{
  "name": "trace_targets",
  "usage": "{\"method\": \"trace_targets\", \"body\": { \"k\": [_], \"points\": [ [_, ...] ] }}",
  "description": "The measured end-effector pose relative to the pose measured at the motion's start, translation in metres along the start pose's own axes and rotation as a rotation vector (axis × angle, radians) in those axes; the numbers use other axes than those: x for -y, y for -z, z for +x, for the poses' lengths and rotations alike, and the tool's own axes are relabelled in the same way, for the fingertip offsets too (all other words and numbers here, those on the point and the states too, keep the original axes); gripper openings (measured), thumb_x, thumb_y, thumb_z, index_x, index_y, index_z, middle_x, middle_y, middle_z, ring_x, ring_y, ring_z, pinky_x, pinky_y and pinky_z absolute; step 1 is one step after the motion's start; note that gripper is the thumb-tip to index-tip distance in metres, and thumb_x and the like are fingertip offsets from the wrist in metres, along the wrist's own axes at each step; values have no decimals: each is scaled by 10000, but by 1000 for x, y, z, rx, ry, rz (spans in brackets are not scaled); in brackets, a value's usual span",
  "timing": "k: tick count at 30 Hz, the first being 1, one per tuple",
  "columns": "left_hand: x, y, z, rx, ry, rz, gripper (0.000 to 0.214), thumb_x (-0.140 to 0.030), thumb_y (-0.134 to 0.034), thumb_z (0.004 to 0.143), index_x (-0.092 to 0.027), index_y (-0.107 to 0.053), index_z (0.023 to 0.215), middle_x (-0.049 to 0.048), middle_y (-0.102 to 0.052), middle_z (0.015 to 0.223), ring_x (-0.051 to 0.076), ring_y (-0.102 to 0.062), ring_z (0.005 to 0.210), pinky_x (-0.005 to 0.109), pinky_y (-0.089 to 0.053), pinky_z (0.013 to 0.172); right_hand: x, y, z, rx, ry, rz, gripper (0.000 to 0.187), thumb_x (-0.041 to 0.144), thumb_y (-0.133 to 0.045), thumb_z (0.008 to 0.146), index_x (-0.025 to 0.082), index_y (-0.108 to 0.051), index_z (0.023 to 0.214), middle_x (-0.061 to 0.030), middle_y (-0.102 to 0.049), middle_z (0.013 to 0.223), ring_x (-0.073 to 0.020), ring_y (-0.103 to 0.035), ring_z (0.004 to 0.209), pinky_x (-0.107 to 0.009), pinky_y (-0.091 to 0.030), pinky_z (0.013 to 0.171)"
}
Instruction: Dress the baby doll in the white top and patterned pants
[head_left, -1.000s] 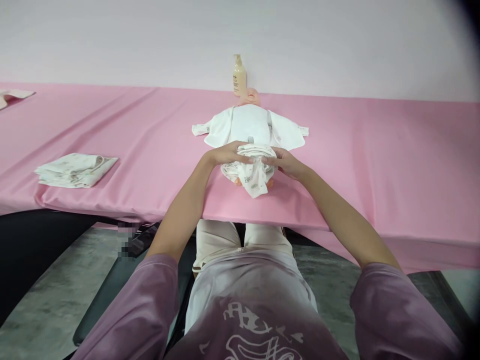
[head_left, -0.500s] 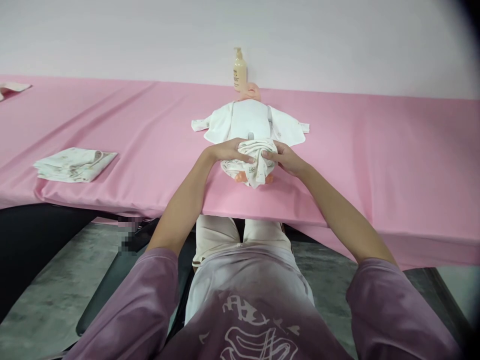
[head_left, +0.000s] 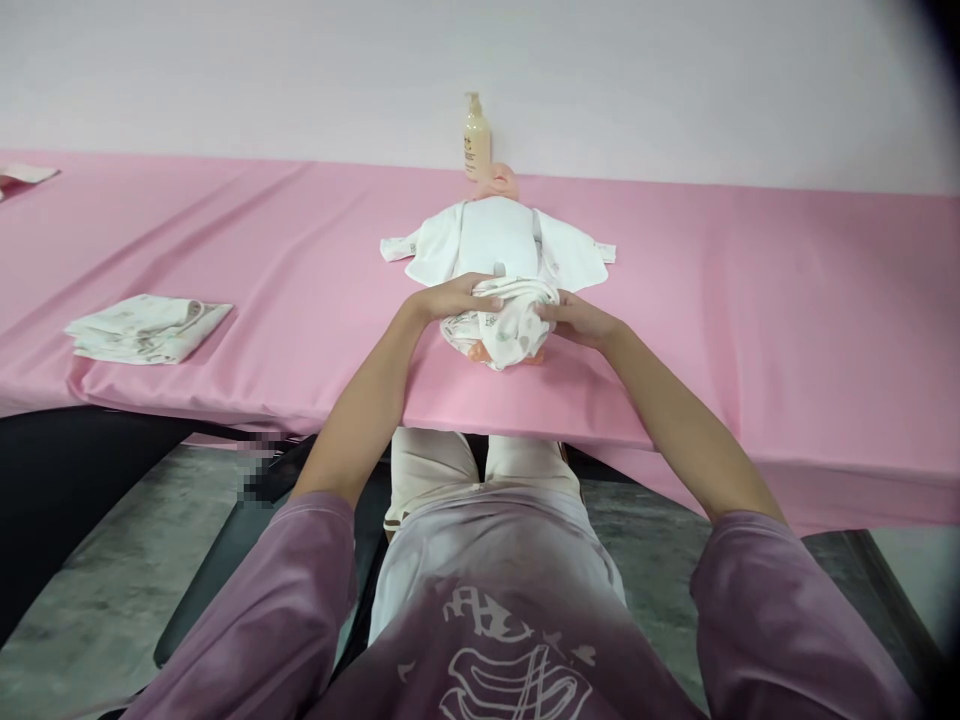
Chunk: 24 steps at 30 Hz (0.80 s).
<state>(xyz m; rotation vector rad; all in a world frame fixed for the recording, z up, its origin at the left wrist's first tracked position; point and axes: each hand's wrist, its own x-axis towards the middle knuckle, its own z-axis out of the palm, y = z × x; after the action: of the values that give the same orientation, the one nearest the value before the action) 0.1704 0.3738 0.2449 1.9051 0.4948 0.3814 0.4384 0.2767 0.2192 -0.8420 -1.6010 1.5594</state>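
A baby doll (head_left: 499, 183) lies on its back on the pink-covered table, its head end away from me. Its torso is in a white baby top (head_left: 495, 240) with the sleeves spread to both sides. Bunched over the doll's lower legs is a white printed cloth garment (head_left: 517, 325), which looks like baby pants; the doll's feet show below it. My left hand (head_left: 457, 297) grips the garment's left side, thumb on top. On the right side, my right hand (head_left: 577, 318) pinches the gathered fabric. The fingers underneath are hidden by the cloth.
A pump bottle (head_left: 477, 145) stands by the wall behind the doll's head. To the left lies a folded printed cloth (head_left: 150, 330), and a light piece of fabric (head_left: 28, 174) sits at the far left edge. The table's pink cover (head_left: 825, 330) hangs over the front edge.
The gathered cloth has shifted shape between my hands; the end that hung down in front is now spread rounder over the doll's feet. My right thumb has moved slightly right.
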Motion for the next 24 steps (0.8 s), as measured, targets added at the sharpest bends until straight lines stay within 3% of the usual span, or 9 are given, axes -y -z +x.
{"method": "trace_targets", "body": {
  "k": [4, 8, 12, 16, 20, 24],
  "points": [
    [7, 8, 1, 42, 47, 38, 835, -648, -1101, 565, -132, -851, 1171, 130, -870, 1049, 363, -823, 1087, 426, -650, 992, 0, -6, 1, -45, 4, 74, 702, 790, -901, 879, 201, -824, 1253, -110, -864, 1095, -325, -798, 1120, -431, -664, 991],
    [7, 7, 0, 17, 73, 79, 745, -640, -1046, 697, -142, -840, 1210, 136, -870, 1149, 370, -805, 1189, 434, -642, 1042, 2, -5, -1, 11, -77, 40, 708, 768, -909, 890, 181, -815, 1276, -113, -861, 1087, -296, -796, 1046, -414, -669, 959],
    [7, 4, -1, -34, -27, -1, 763, -727, -973, 785, -158, -791, 1260, 150, -837, 1289, 339, -782, 1246, 399, -621, 1070, 3, 4, -3, 166, -94, -89, 680, 689, -998, 818, 169, -840, 1227, -96, -864, 1106, -278, -791, 1047, -377, -647, 957],
    [5, 2, -1, -28, -45, -9, 714, -752, -954, 807, -167, -782, 1179, 130, -827, 1207, 301, -794, 1153, 362, -626, 992, 4, 8, -4, 240, -83, -195, 599, 616, -1042, 770, 180, -872, 1144, -71, -866, 1077, -283, -783, 1041, -381, -630, 947],
    [1, 3, -2, 26, -15, 33, 737, -748, -964, 793, -161, -813, 1213, 142, -846, 1191, 320, -801, 1151, 369, -632, 993, 4, 4, -5, 164, -86, -127, 570, 639, -1010, 813, 191, -871, 1137, -79, -857, 1100, -285, -777, 1059, -410, -626, 994],
    [3, 8, -2, 91, 6, 10, 866, -809, -1003, 667, -131, -845, 1180, 162, -867, 1110, 338, -816, 1096, 381, -641, 962, 6, -5, -3, 32, -28, 7, 595, 765, -929, 859, 198, -806, 992, -73, -803, 982, -272, -750, 1021, -408, -631, 984]
  ]
}}
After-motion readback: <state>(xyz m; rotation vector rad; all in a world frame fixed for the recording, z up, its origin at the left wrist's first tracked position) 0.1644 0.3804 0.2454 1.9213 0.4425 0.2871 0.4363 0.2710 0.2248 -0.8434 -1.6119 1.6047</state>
